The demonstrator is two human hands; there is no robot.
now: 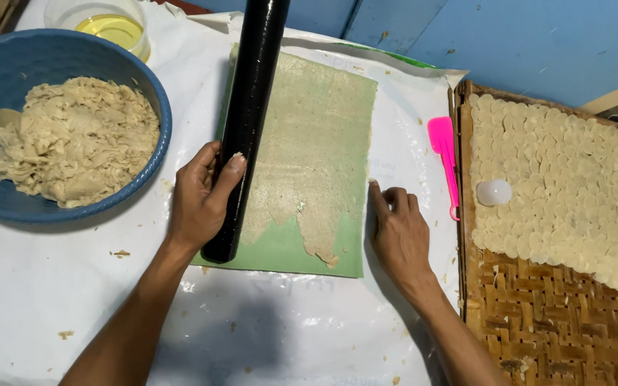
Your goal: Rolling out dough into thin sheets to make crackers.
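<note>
A long black rolling pin [248, 114] lies along the left side of a green sheet [280, 250]. A thin layer of pale dough [309, 150] is spread over most of that sheet, with a ragged lower edge. My left hand [202, 200] grips the pin near its lower end. My right hand [398, 229] rests flat on the white table cover, fingertips touching the sheet's right edge, and holds nothing.
A blue bowl [144, 164] of lumpy dough sits at the left, with a clear container of yellow liquid [112, 28] behind it. At the right, a woven bamboo tray [552, 322] carries several thin dough discs and a small white round cutter [493, 191]. A pink scraper [445, 161] lies beside the tray.
</note>
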